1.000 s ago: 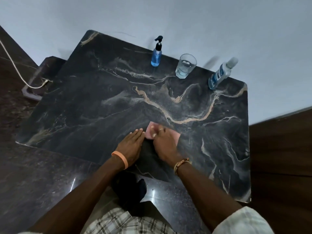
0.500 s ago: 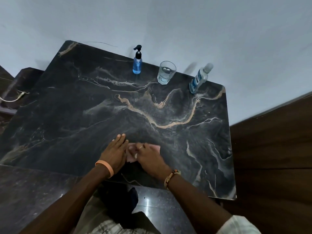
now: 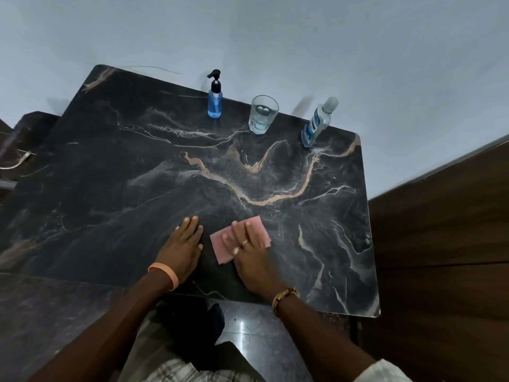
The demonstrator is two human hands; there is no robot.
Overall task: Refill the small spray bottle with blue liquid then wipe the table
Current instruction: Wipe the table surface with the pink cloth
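Both hands flat: right hand (image 3: 249, 250) presses cloth (image 3: 239, 239), left hand (image 3: 184, 245) beside.

Right hand (image 3: 252, 252), fingers flat on the small pink folded cloth (image 3: 219, 250), has slid it rightward and slightly away from the near edge of the dark, gold-veined marble tabletop (image 3: 110, 175). Half a second ago cloth and right hand lay close against the left hand (image 3: 183, 246); now a strip of bare stone separates them. More of the cloth's left part is uncovered than before.
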